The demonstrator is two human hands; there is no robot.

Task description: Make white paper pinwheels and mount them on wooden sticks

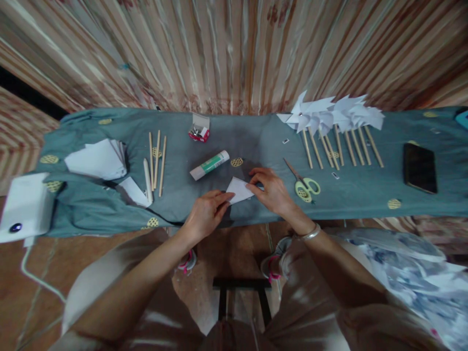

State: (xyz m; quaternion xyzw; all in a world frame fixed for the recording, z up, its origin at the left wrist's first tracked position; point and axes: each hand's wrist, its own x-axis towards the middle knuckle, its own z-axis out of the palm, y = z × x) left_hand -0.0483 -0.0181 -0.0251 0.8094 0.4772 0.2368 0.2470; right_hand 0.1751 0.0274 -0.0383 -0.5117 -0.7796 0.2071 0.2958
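Note:
A small folded piece of white paper [238,189] is between my two hands near the front edge of the cloth-covered table. My left hand [205,210] pinches its left corner between thumb and fingers. At the paper's right side, my right hand [270,191] grips the edge with thumb and forefinger, the other fingers curled. Just beyond the paper lies a glue stick [209,165] with a green label. Scissors [305,187] with pale green handles rest to the right of my right hand, blades pointing away from me.
Paper pinwheels [338,114] on wooden sticks lie in a row at the back right. A black phone [420,168] is farther right. Left are loose sticks [156,161], a paper stack [97,159] and a white device [26,204]. A small red box [199,132] of metal pieces stands open behind.

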